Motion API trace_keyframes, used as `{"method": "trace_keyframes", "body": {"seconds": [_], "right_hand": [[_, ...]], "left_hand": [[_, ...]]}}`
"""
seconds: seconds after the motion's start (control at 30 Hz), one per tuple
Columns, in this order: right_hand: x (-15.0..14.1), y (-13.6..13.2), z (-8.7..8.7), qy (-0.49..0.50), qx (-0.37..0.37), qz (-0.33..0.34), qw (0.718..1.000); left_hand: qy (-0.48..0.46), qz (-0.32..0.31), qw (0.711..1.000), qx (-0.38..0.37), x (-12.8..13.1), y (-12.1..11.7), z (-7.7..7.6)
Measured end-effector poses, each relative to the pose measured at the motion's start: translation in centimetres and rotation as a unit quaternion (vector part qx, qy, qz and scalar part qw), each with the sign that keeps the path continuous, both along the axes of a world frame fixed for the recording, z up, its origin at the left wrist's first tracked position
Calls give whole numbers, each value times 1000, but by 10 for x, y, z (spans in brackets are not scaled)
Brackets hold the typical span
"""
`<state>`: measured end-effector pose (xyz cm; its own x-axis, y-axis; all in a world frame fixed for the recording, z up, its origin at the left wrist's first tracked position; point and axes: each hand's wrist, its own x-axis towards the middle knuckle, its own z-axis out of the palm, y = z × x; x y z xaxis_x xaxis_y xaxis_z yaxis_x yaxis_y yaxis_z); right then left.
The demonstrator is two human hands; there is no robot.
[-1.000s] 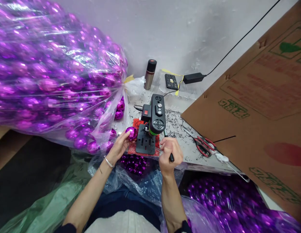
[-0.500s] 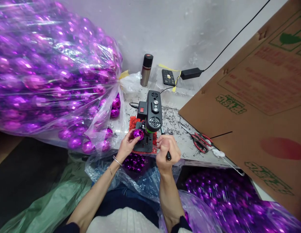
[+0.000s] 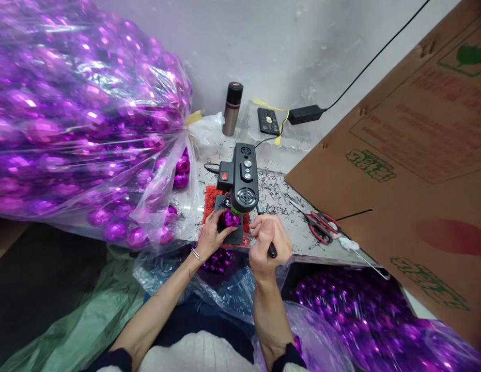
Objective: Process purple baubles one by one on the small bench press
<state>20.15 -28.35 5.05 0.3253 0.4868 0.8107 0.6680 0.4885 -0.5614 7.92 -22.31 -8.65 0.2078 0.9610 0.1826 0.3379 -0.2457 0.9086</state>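
Note:
A shiny purple ball (image 3: 231,219) sits beneath the head of a small black bench drill press (image 3: 245,175), over its dark base plate (image 3: 235,237). Thumb and fingers of my left hand (image 3: 213,233) are closed around the ball from the near left side. My right hand (image 3: 268,240) is wrapped in a fist around the machine's lever handle (image 3: 272,251), whose black end sticks out below the fingers. The machine's head hides the ball's upper side. Under the base lies a red mat (image 3: 210,199).
At left bulges a clear bag of purple balls (image 3: 89,119). Scissors (image 3: 321,227) lie right, by a cardboard box (image 3: 399,155). Behind stand a thermos (image 3: 232,108), a phone (image 3: 268,121) and a power adapter (image 3: 305,114). Dark shavings litter the table. More balls (image 3: 352,310) fill a bag below right.
My left hand has carried the purple ball to the right, from beside the machine's head to beneath it. My right hand keeps its grip on the lever, with little movement.

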Motion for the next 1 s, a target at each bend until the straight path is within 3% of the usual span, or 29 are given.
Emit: {"method": "trace_keyframes", "body": {"seconds": [0.3,0.6,1.0], "right_hand": [[1,-3,-6,-30,-1,-10,999],[2,-7,-10,-31,-1,2,1000],[4,-2,-60,-74,49,-7,996]], "left_hand": [[11,-39,999,19,-10,-8,-8],[10,-12,1000,19,0,-2,-5],[-1,-12,1000,-12,-3,-3,-7]]}}
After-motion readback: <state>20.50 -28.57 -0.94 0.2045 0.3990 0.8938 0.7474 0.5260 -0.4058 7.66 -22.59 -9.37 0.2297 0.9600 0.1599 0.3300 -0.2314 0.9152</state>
